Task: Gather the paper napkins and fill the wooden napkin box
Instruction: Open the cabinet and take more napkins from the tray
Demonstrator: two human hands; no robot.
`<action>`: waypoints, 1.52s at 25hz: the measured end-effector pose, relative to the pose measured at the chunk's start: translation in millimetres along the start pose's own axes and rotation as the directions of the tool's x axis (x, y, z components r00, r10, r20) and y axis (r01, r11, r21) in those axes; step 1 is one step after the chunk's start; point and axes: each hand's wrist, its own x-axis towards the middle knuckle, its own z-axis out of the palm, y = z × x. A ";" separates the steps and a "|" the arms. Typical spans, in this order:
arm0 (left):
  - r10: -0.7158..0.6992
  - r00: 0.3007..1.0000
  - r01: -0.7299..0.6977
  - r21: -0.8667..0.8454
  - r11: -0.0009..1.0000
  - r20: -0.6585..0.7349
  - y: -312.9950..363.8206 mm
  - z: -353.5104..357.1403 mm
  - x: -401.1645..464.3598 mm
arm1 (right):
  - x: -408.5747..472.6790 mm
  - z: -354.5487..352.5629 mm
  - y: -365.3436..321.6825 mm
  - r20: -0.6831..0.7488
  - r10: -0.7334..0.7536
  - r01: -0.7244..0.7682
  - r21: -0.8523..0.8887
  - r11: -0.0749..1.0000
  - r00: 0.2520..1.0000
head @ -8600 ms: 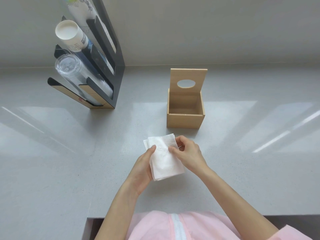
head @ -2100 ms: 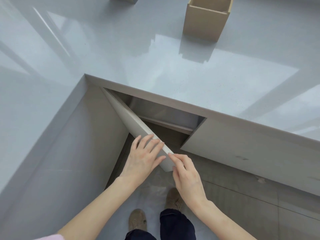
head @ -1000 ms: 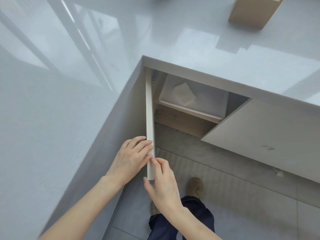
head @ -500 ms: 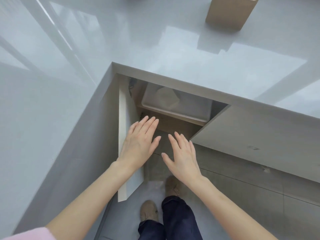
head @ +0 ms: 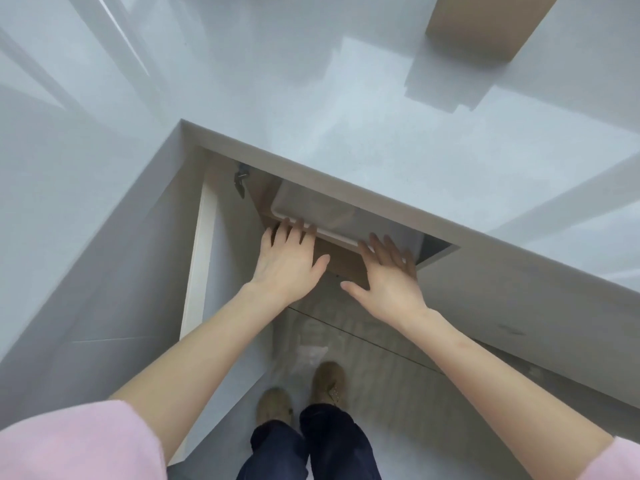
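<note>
So, both hands at the open cabinet under the counter (head: 381, 143). Left hand (head: 289, 263) flat, fingers spread, tips touching the front rim of the white plastic bin (head: 311, 211) on the shelf; gripping nothing. Right hand (head: 388, 275) likewise spread, fingertips at the bin's rim further right, thumb out, nothing held. Bin sits mostly under the counter edge; frame is blurred, so I can't tell what's in it. Cabinet door (head: 197, 265) swung open to my left. Wooden napkin box (head: 485, 26) is on the counter, top right, well apart from my hands, its top cut off by the frame.
</note>
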 end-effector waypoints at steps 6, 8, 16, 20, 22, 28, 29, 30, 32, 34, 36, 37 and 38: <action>-0.075 0.987 0.118 -0.312 0.943 0.145 0.3 11.6 42.3 | 48.4 15.7 17.1 0.079 0.012 -0.013 0.006 1.000 0.997; -0.118 0.976 0.195 -0.495 0.847 0.182 -2.3 24.4 57.9 | 66.3 28.6 20.3 0.064 0.003 -0.004 0.015 1.000 0.998; -0.179 0.959 0.282 -0.678 0.678 0.220 -20.6 76.2 121.0 | 139.5 66.7 29.5 -0.077 0.025 -0.008 0.215 0.977 0.997; -0.259 0.920 0.384 -0.806 0.450 0.294 -15.4 89.1 151.2 | 175.8 65.1 36.6 -0.149 0.103 -0.040 0.378 0.925 0.983; -0.269 0.889 0.439 -0.858 0.269 0.370 -15.1 94.5 162.9 | 194.2 64.2 39.9 -0.138 0.157 -0.092 0.388 0.917 0.978; -0.191 0.827 0.502 -0.848 -0.171 0.529 -20.0 107.0 183.6 | 241.8 81.1 43.6 -0.118 0.265 -0.204 0.377 0.904 0.957; -0.160 0.819 0.512 -0.828 -0.230 0.551 -20.8 107.7 186.8 | 247.1 83.6 42.4 -0.107 0.280 -0.220 0.382 0.897 0.954; -0.135 0.811 0.513 -0.803 -0.303 0.569 -21.3 107.8 188.3 | 251.7 85.3 40.9 -0.098 0.298 -0.238 0.393 0.888 0.950; -0.104 0.799 0.507 -0.757 -0.413 0.592 -23.1 110.9 192.0 | 257.7 90.9 38.2 -0.084 0.328 -0.270 0.398 0.877 0.941; -0.075 0.805 0.498 -0.740 -0.452 0.588 -20.4 109.7 197.9 | 264.3 97.5 38.1 -0.088 0.333 -0.281 0.363 0.888 0.939; -0.070 0.794 0.517 -0.731 -0.445 0.604 -19.3 111.8 202.9 | 269.0 101.0 38.2 -0.068 0.350 -0.304 0.362 0.881 0.934; -0.071 0.788 0.530 -0.733 -0.427 0.612 -19.0 114.5 206.3 | 271.0 100.7 39.3 -0.048 0.368 -0.322 0.389 0.863 0.929; -0.072 0.783 0.541 -0.735 -0.409 0.617 -19.3 116.1 208.7 | 273.8 100.0 40.5 -0.023 0.380 -0.337 0.415 0.845 0.925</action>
